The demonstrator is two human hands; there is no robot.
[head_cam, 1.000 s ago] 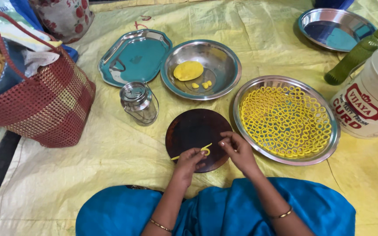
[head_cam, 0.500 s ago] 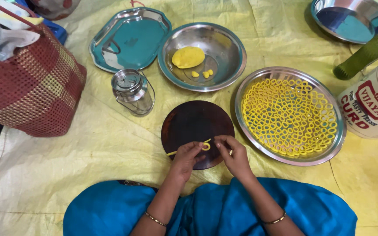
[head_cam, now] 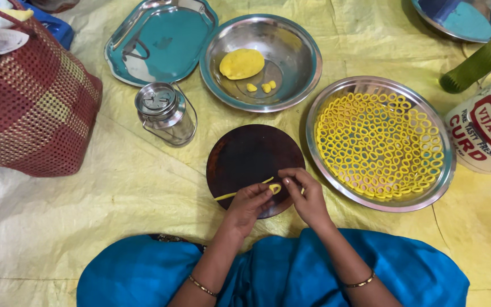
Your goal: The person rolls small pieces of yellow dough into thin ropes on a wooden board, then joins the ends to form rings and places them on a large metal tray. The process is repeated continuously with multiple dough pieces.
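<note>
The dough strip [head_cam: 240, 192] is thin, bright yellow and rope-like; it lies across the near edge of the round dark wooden board [head_cam: 251, 159], its right end curled into a small loop; the left hand [head_cam: 248, 203] pinches the strip just beside the loop; the right hand [head_cam: 308, 196] pinches the loop's far end; just right of the board a steel plate [head_cam: 444, 170] holds many yellow rings [head_cam: 379, 145]; beyond the board a steel bowl [head_cam: 302, 74] holds a dough lump [head_cam: 241, 63].
</note>
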